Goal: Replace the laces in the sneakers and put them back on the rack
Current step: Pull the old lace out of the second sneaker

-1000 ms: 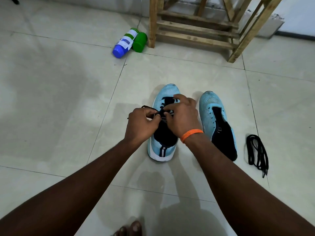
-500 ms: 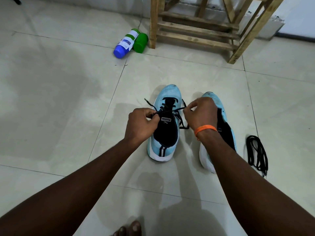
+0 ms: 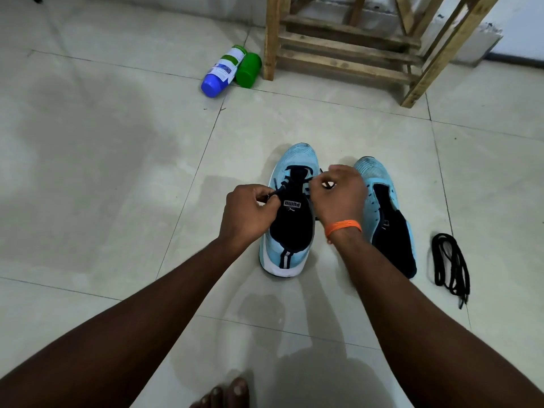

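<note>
Left hand and right hand each pinch a lace end over the sneaker; even tension advised; spare lace at three o'clock.

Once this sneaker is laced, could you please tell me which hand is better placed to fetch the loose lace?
Probably the right hand: the loose lace lies on its side, past the unlaced sneaker; the left hand is on the far side.

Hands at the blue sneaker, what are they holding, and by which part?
Both hold the sneaker's black lace: the left hand pinches one free end beside the tongue, the right hand pinches the other on the opposite side.
</note>
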